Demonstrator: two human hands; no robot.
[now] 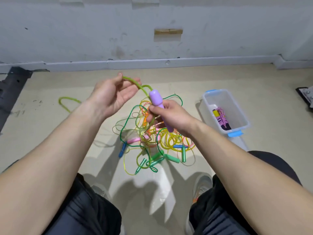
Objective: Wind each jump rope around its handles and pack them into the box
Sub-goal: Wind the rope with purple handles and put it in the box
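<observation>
Early stage: one wound pink rope [221, 117] in box [207, 106], off to the right. Gripping purple handle [156, 99] with right hand [174, 116], pinching its green rope [135, 83] with left hand [108, 97]; rest trailing slack on floor [42, 126]. Tangled pile [152, 141] below, unwound, all left to pack.

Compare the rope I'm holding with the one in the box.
The held rope has a loose green cord and purple handle; the boxed rope has pink cord wound into a bundle. The held rope is up in the right hand; the boxed rope lies in the box. Both are jump ropes.
</observation>
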